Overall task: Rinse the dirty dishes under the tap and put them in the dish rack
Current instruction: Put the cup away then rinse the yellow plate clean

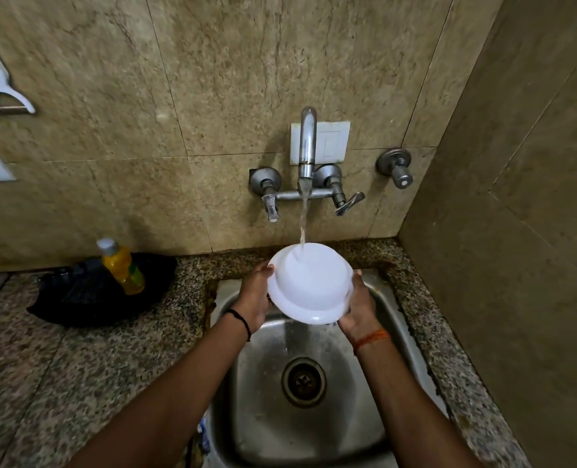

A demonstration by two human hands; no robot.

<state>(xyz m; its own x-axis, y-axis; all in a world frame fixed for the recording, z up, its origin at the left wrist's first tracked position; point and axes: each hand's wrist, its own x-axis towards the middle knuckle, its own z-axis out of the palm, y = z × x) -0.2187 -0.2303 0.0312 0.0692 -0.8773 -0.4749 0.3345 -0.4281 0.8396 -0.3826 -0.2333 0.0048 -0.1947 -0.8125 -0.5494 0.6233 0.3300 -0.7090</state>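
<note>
A white bowl [309, 283] is held upside down over the steel sink [256, 383], its base tilted up toward the wall tap [306, 143]. Water runs from the spout onto the bowl's base and drips off its near rim into the basin. My left hand [255, 298] grips the bowl's left rim and my right hand [359, 307] grips the right rim. The bowl's inside is hidden. No dish rack is in view.
A yellow dish-soap bottle [122, 266] stands on a black cloth [88, 298] on the granite counter [61, 366] left of the sink. Two tap handles and a separate valve [397, 168] stick out of the tiled wall. A side wall [516, 231] closes the right.
</note>
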